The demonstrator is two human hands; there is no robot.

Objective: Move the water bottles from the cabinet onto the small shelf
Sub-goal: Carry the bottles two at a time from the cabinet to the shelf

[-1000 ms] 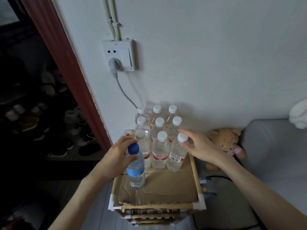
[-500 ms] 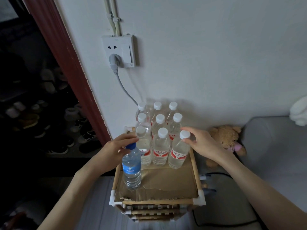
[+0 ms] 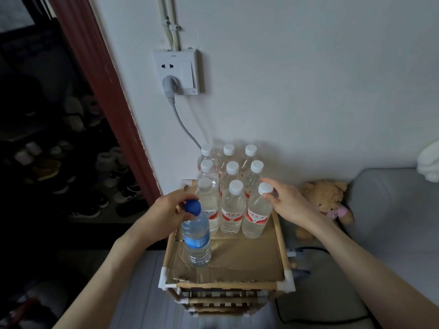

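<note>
A blue-capped water bottle stands upright at the front left of the small bamboo shelf, on its cardboard top. My left hand grips this bottle at the neck, just under the cap. Behind it, several white-capped bottles with red labels stand in tight rows against the wall. My right hand pinches the cap and neck of the front right white-capped bottle, which leans slightly left.
A plugged wall socket hangs above the shelf, and its grey cable runs down behind the bottles. A teddy bear lies beside a grey cushion on the right. A red door frame and shoes are on the left.
The blue-capped bottle has shifted a little toward the shelf's front left corner under my left hand. My right hand stays at the front right bottle's cap.
</note>
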